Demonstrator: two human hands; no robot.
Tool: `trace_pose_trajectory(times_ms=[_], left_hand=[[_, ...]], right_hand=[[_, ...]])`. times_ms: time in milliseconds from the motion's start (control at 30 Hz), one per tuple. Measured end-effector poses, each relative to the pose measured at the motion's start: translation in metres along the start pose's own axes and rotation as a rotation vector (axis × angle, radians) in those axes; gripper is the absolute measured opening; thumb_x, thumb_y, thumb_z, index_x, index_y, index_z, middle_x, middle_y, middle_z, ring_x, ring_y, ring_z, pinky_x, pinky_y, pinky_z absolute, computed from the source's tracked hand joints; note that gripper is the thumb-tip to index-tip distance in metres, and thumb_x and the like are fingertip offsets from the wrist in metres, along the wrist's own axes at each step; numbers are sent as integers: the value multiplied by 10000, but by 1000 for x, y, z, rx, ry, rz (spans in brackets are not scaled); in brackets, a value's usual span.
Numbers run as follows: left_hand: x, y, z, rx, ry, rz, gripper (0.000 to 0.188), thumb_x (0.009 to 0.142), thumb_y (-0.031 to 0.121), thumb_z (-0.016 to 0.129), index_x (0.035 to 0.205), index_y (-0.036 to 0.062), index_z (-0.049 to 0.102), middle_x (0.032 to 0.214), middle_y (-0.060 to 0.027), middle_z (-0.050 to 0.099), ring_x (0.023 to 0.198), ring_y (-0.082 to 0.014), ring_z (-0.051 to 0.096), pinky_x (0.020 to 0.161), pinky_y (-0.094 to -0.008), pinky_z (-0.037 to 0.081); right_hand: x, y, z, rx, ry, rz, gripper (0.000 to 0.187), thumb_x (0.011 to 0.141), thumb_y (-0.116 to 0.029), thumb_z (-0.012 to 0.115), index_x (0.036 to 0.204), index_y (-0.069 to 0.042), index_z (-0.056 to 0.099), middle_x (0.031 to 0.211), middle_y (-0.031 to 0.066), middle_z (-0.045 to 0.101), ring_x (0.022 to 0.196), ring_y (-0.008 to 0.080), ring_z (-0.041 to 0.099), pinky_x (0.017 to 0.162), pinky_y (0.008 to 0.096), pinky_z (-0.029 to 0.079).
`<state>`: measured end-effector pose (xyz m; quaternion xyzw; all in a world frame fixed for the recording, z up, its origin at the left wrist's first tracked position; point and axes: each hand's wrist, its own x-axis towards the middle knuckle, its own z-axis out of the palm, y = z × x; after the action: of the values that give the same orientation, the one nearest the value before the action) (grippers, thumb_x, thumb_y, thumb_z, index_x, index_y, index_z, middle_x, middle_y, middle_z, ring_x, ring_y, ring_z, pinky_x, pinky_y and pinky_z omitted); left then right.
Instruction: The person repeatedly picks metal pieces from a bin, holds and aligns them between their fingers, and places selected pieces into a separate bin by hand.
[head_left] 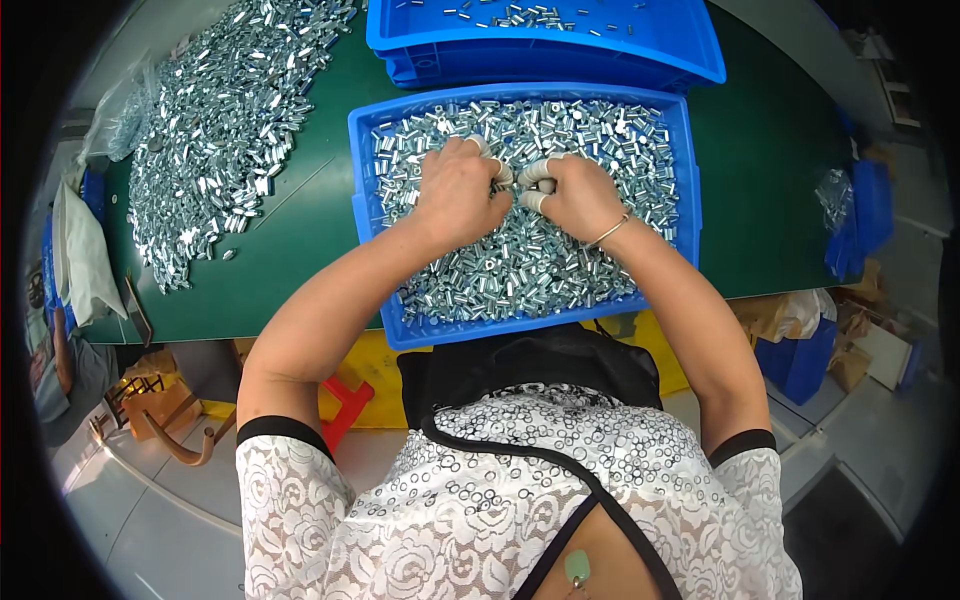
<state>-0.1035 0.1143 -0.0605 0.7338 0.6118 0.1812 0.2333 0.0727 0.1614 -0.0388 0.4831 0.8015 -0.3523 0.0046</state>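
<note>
Small silvery metal cylinders (500, 272) fill a shallow blue tray (697, 190) in front of me; some show a hole in the end. Over the middle of the tray, my left hand (460, 192) and my right hand (580, 200) nearly meet, with fingers curled and fingertips pressed together. Pale finger covers wrap several fingertips on both hands. Whatever lies between the fingers is too small and too hidden to make out. A bracelet (608, 232) circles my right wrist.
Behind the tray stands another blue tray (550, 50) with a few cylinders inside. A large heap of shiny metal pieces (230, 120) spreads over the green table (300, 225) at left, near plastic bags (125, 115). Blue bins (860, 215) sit at the right edge. Another person (70, 370) is at far left.
</note>
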Motion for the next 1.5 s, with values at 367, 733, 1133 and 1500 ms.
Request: trace_pose_trajectory(times_ms=[367, 733, 1133, 1500], left_hand=[[-43, 42, 0, -340, 289, 45, 190, 707, 57, 687, 885, 8, 642, 926, -126, 617, 896, -290, 570, 777, -406, 437], [-102, 118, 25, -723, 268, -92, 228, 777, -11, 690, 997, -17, 626, 978, -128, 637, 902, -223, 611, 799, -311, 476], [-129, 160, 42, -569, 433, -88, 180, 731, -47, 682, 896, -26, 614, 853, -140, 634, 755, -252, 626, 680, -308, 500], [-149, 137, 29, -617, 496, -34, 247, 718, -67, 683, 937, -17, 580, 853, -158, 629, 771, -256, 637, 688, -314, 513]], right_hand=[[-48, -1, 7, 339, 252, -210, 179, 723, -63, 698, 899, -57, 662, 760, 45, 598, 636, 134, 572, 583, 266, 467], [-136, 9, -10, 636, 146, -176, 189, 743, -2, 671, 925, -22, 627, 790, 56, 603, 639, 115, 574, 591, 233, 470], [-161, 33, -6, 488, 130, -465, 214, 716, -7, 709, 915, -39, 639, 824, 73, 633, 641, 171, 611, 584, 272, 485], [-149, 0, 4, 492, 168, -597, 351, 719, 10, 698, 1052, -12, 592, 828, 85, 631, 663, 185, 618, 595, 276, 490]])
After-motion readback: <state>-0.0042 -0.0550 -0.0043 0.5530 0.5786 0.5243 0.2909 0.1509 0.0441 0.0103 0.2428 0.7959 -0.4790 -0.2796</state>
